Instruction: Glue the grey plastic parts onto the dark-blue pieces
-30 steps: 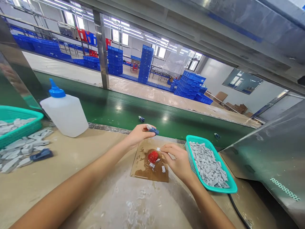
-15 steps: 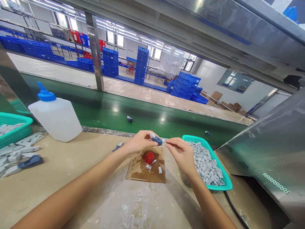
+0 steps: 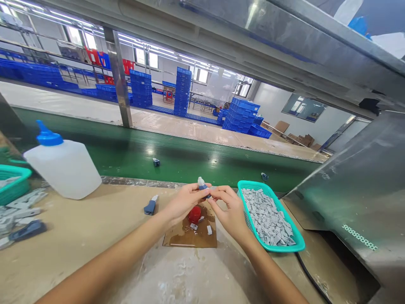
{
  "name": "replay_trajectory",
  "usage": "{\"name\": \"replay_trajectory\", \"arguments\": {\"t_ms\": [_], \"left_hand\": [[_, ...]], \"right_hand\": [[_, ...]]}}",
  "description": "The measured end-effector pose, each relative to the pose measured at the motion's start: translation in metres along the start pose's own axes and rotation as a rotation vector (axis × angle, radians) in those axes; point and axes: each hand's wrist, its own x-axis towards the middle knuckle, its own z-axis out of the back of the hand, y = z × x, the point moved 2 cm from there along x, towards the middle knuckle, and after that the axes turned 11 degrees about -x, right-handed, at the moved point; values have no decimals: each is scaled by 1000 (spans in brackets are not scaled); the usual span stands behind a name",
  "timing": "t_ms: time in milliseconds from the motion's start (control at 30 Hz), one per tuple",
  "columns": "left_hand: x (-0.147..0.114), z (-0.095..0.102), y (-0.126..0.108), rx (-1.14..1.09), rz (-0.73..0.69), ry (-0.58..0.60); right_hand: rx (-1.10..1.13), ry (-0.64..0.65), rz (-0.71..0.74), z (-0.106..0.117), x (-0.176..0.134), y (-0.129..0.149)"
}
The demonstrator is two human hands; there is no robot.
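Note:
My left hand [image 3: 183, 204] is closed around a small dark blue plastic part with a whitish tip [image 3: 201, 181], which points up. My right hand [image 3: 230, 211] pinches the lower end of that same part; any small piece between its fingertips is hidden. Below the hands lies a wet brown board [image 3: 190, 240] bearing a red cup-like cap [image 3: 194, 214]. Beside the cap are a few small light grey pieces [image 3: 209, 230]. Left of my left hand, another blue-and-white part [image 3: 150, 206] rests on the bench.
At right stands a turquoise basket [image 3: 299, 246] full of small grey pieces. A white bottle with a blue nozzle [image 3: 65, 171] stands at left, near loose grey parts [image 3: 22, 209]. Beyond the bench runs a green belt [image 3: 180, 162] carrying two blue-and-white parts. A metal panel [image 3: 344, 185] borders the right.
My hands have come closer together, and the held part has turned more upright. The whitish piece seen at my right fingertips is now hidden. Parts on the belt appear farther left; the view has shifted too.

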Motion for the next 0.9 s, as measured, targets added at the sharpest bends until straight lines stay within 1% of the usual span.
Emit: {"name": "replay_trajectory", "arguments": {"t_ms": [100,167,233,267,300,333,367,433,500,533,567,600,633,700,733,767,833,900], "left_hand": [[3,-2,2,22,-21,-76],[9,7,-5,180,-90,-134],[19,24,-17,507,-198,-197],[26,34,-24,733,-249,-223],[33,44,-29,977,-279,-239],[41,55,-33,1211,-287,-244],[48,65,-36,1402,-280,-227],[61,83,-40,1554,-274,-204],[70,97,-46,1574,-292,-189],[73,103,-50,1590,-310,-198],[75,110,-56,1604,-332,-237],[76,118,-64,1598,-349,-321],[75,127,-72,1569,-353,-441],[70,146,-90,1456,-314,-703],[67,155,-97,1393,-280,-790],[63,164,-103,1341,-250,-834],[55,176,-113,1263,-231,-841],[47,182,-118,1158,-256,-819]], "right_hand": [[-67,15,36,2,4,-1],[-130,45,6,10,10,-11],[-247,80,-97,23,15,-30],[-337,128,-161,30,16,-43],[-466,188,-232,36,16,-57],[-616,278,-298,42,15,-71],[-738,397,-347,46,12,-84],[-775,468,-376,51,7,-104],[-766,499,-371,52,2,-117],[-757,502,-368,51,1,-120],[-749,500,-369,51,0,-123],[-739,492,-373,50,0,-125],[-728,481,-380,50,-1,-127],[-698,455,-400,50,0,-129],[-682,439,-411,51,1,-131],[-664,421,-423,51,2,-132],[-631,374,-451,53,4,-132],[-600,312,-482,55,7,-131]]}}
